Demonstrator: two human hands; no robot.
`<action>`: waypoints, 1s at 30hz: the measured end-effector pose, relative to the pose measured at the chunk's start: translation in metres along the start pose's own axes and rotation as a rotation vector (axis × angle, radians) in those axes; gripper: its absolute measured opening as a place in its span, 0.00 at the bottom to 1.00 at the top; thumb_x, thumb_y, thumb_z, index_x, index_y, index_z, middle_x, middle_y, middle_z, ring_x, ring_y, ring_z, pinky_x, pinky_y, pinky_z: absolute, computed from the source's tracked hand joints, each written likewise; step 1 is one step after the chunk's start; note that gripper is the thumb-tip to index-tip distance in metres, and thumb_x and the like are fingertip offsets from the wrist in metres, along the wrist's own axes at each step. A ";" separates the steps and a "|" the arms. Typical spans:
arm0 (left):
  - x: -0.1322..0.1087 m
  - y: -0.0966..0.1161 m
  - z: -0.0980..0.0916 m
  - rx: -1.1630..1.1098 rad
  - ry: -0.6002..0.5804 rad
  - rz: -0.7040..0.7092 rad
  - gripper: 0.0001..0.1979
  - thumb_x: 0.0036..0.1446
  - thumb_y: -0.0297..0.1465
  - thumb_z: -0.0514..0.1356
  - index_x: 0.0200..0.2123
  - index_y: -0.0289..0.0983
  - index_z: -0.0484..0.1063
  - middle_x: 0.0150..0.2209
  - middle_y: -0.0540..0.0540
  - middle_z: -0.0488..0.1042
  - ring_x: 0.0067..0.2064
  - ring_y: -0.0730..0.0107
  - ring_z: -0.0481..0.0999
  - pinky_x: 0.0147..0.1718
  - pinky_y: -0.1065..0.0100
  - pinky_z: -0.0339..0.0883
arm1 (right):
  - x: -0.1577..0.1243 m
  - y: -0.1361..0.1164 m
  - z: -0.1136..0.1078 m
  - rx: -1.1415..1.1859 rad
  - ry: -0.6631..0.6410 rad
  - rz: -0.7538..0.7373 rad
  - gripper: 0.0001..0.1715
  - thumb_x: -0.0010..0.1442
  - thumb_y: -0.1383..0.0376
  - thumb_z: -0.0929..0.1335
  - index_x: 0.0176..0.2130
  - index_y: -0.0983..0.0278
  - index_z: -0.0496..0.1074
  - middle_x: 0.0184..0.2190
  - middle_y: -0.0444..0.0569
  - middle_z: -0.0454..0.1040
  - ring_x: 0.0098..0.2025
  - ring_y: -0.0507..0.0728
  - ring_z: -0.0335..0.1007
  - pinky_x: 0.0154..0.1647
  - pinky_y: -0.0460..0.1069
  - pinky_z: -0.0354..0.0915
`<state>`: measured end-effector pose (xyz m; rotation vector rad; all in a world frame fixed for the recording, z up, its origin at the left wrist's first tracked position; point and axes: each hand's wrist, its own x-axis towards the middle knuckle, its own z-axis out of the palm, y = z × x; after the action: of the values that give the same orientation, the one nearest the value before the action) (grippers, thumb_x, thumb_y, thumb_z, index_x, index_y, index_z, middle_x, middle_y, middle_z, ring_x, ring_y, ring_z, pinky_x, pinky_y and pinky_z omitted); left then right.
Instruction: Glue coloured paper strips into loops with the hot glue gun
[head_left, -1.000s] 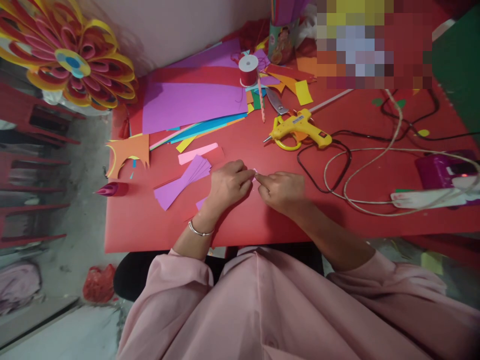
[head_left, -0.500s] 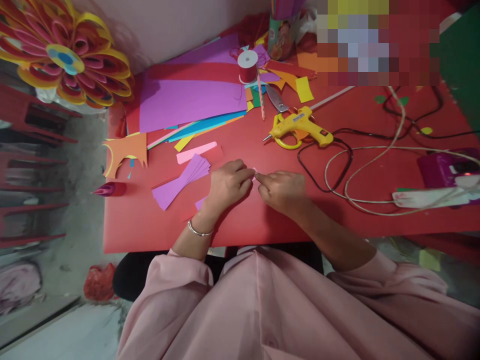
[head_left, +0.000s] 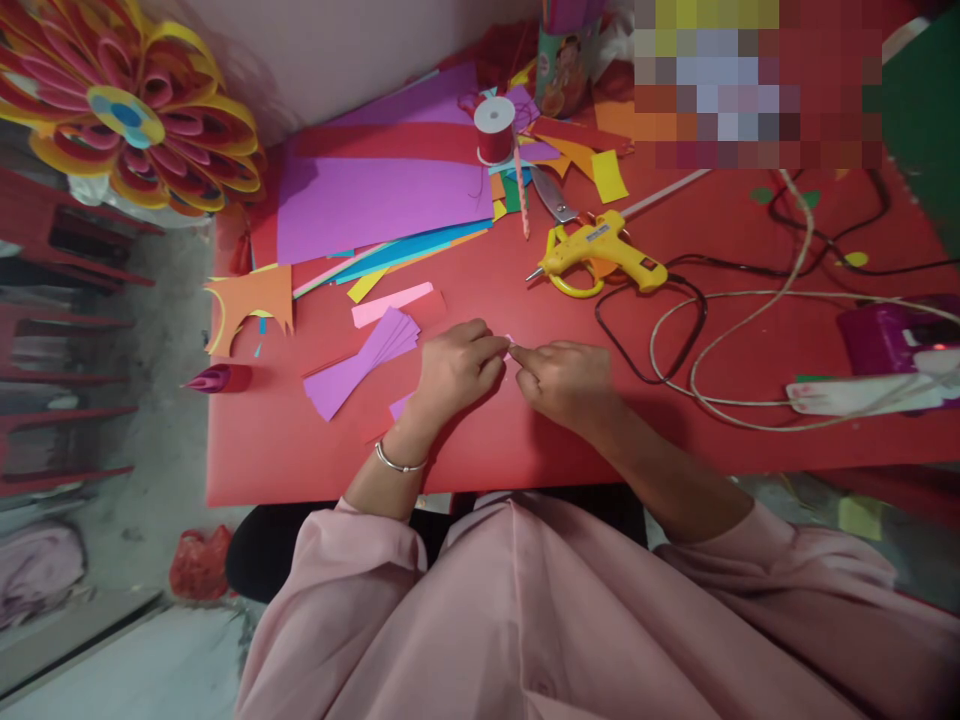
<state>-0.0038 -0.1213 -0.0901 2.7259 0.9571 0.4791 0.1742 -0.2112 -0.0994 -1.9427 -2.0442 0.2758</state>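
My left hand (head_left: 455, 368) and my right hand (head_left: 564, 381) meet fingertip to fingertip over the red table (head_left: 487, 440), both pinched shut on a small pink paper piece (head_left: 510, 346) between them. A purple paper scrap (head_left: 401, 406) peeks out under my left wrist. A stack of purple paper strips (head_left: 360, 364) lies just left of my left hand, with a pink strip (head_left: 391, 304) beyond it.
A yellow glue gun (head_left: 600, 258) lies behind my hands, scissors (head_left: 553, 196) and a red thread spool (head_left: 495, 130) farther back. Coloured paper sheets (head_left: 379, 205) cover the back left. Cords (head_left: 705, 340) and a power strip (head_left: 862, 395) spread to the right. A paper flower (head_left: 127, 110) hangs at top left.
Both hands stay pinched together in the same spot. Only the view has shifted slightly.
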 end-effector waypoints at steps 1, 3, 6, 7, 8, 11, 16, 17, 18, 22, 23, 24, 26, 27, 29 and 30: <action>0.000 0.000 0.000 -0.002 0.004 0.001 0.15 0.67 0.28 0.56 0.41 0.41 0.85 0.35 0.45 0.80 0.37 0.66 0.78 0.32 0.65 0.62 | 0.000 0.000 0.000 -0.002 0.001 0.000 0.25 0.69 0.65 0.63 0.57 0.60 0.84 0.37 0.49 0.88 0.37 0.57 0.79 0.33 0.52 0.54; 0.000 0.000 0.000 -0.007 0.007 0.001 0.15 0.67 0.28 0.56 0.42 0.41 0.85 0.35 0.45 0.80 0.37 0.66 0.78 0.32 0.65 0.62 | 0.000 0.000 0.000 -0.001 0.004 -0.001 0.25 0.69 0.65 0.63 0.57 0.61 0.84 0.37 0.50 0.88 0.37 0.57 0.79 0.33 0.52 0.54; 0.000 0.000 -0.001 -0.015 -0.008 -0.008 0.15 0.67 0.28 0.56 0.42 0.41 0.85 0.35 0.45 0.80 0.37 0.66 0.78 0.32 0.65 0.62 | -0.001 0.001 0.001 0.006 0.010 -0.009 0.25 0.69 0.65 0.64 0.57 0.60 0.84 0.37 0.50 0.88 0.37 0.57 0.78 0.34 0.52 0.54; 0.000 0.000 -0.001 -0.017 -0.015 -0.012 0.15 0.67 0.28 0.56 0.42 0.41 0.85 0.35 0.45 0.80 0.37 0.66 0.78 0.33 0.65 0.63 | -0.001 0.001 0.002 0.006 0.015 -0.010 0.25 0.69 0.65 0.64 0.57 0.60 0.84 0.37 0.50 0.88 0.37 0.57 0.78 0.34 0.52 0.54; 0.000 0.000 -0.001 -0.018 -0.018 -0.013 0.15 0.67 0.29 0.56 0.42 0.41 0.85 0.35 0.45 0.80 0.37 0.66 0.78 0.33 0.65 0.62 | -0.001 0.001 0.002 0.006 0.021 -0.010 0.25 0.69 0.65 0.64 0.57 0.60 0.84 0.38 0.50 0.88 0.37 0.57 0.78 0.34 0.52 0.54; 0.000 0.001 -0.001 -0.018 -0.014 -0.011 0.15 0.67 0.29 0.56 0.42 0.41 0.85 0.34 0.45 0.80 0.36 0.66 0.78 0.32 0.65 0.62 | -0.002 0.002 0.004 0.008 0.036 -0.013 0.25 0.68 0.65 0.64 0.57 0.60 0.84 0.37 0.49 0.87 0.36 0.56 0.77 0.34 0.52 0.54; 0.000 0.000 -0.001 -0.027 -0.011 -0.012 0.15 0.67 0.28 0.56 0.43 0.42 0.85 0.35 0.45 0.80 0.37 0.66 0.79 0.32 0.65 0.63 | -0.002 0.002 0.005 0.014 0.054 -0.018 0.25 0.68 0.65 0.64 0.56 0.60 0.84 0.36 0.49 0.87 0.36 0.56 0.77 0.34 0.52 0.54; -0.001 0.000 0.000 -0.029 -0.009 -0.012 0.15 0.67 0.28 0.56 0.43 0.42 0.85 0.35 0.45 0.80 0.37 0.66 0.79 0.32 0.65 0.63 | -0.002 0.002 0.005 0.013 0.053 -0.019 0.25 0.68 0.65 0.63 0.56 0.60 0.85 0.36 0.49 0.87 0.36 0.56 0.78 0.34 0.52 0.54; -0.001 0.000 0.000 -0.032 -0.004 -0.010 0.15 0.67 0.28 0.56 0.43 0.42 0.85 0.35 0.46 0.80 0.37 0.66 0.79 0.32 0.65 0.63 | -0.002 0.003 0.005 0.013 0.051 -0.021 0.25 0.68 0.65 0.63 0.56 0.61 0.85 0.36 0.49 0.87 0.36 0.56 0.78 0.34 0.52 0.54; -0.001 0.000 0.000 -0.035 0.014 -0.010 0.15 0.67 0.28 0.56 0.42 0.41 0.85 0.34 0.46 0.80 0.36 0.67 0.79 0.32 0.65 0.63 | -0.002 0.003 0.005 0.008 0.053 -0.019 0.25 0.69 0.65 0.63 0.56 0.61 0.85 0.36 0.49 0.87 0.36 0.56 0.78 0.33 0.53 0.53; -0.001 0.000 0.000 -0.035 0.010 -0.013 0.15 0.67 0.28 0.56 0.42 0.41 0.85 0.34 0.46 0.80 0.36 0.67 0.79 0.32 0.65 0.63 | -0.002 0.003 0.005 0.006 0.053 -0.019 0.25 0.69 0.65 0.63 0.56 0.61 0.85 0.36 0.49 0.87 0.36 0.56 0.78 0.33 0.53 0.53; -0.001 0.000 0.000 -0.036 0.003 -0.016 0.15 0.67 0.28 0.56 0.42 0.41 0.85 0.34 0.46 0.80 0.36 0.67 0.79 0.32 0.65 0.63 | -0.002 0.002 0.004 0.005 0.052 -0.019 0.25 0.69 0.65 0.63 0.56 0.61 0.84 0.36 0.49 0.87 0.36 0.57 0.78 0.33 0.53 0.54; -0.001 0.000 0.000 -0.038 -0.008 -0.019 0.15 0.67 0.28 0.56 0.42 0.41 0.85 0.35 0.46 0.80 0.37 0.66 0.79 0.32 0.65 0.63 | -0.002 0.002 0.003 0.002 0.043 -0.023 0.25 0.69 0.65 0.63 0.56 0.61 0.85 0.37 0.49 0.88 0.36 0.57 0.79 0.34 0.53 0.55; -0.001 0.000 0.000 -0.039 -0.005 -0.017 0.15 0.67 0.28 0.56 0.42 0.41 0.85 0.35 0.46 0.80 0.37 0.66 0.79 0.32 0.65 0.63 | -0.002 0.002 0.003 0.000 0.041 -0.024 0.25 0.69 0.65 0.63 0.56 0.62 0.85 0.37 0.49 0.88 0.37 0.57 0.79 0.34 0.53 0.55; 0.000 0.000 0.000 -0.041 0.007 -0.012 0.15 0.66 0.28 0.56 0.42 0.41 0.85 0.34 0.46 0.80 0.36 0.66 0.79 0.32 0.65 0.63 | -0.002 0.001 0.003 -0.006 0.042 -0.025 0.25 0.69 0.65 0.63 0.55 0.62 0.85 0.36 0.49 0.87 0.37 0.57 0.80 0.34 0.53 0.55; 0.000 0.000 0.000 -0.041 0.010 -0.010 0.15 0.66 0.28 0.56 0.42 0.41 0.85 0.34 0.46 0.80 0.36 0.66 0.79 0.32 0.65 0.63 | -0.002 0.001 0.003 -0.010 0.046 -0.025 0.25 0.69 0.65 0.63 0.55 0.62 0.85 0.36 0.49 0.87 0.37 0.57 0.80 0.34 0.53 0.55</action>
<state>-0.0040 -0.1216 -0.0902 2.6839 0.9525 0.5052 0.1746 -0.2127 -0.1025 -1.9094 -2.0432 0.2143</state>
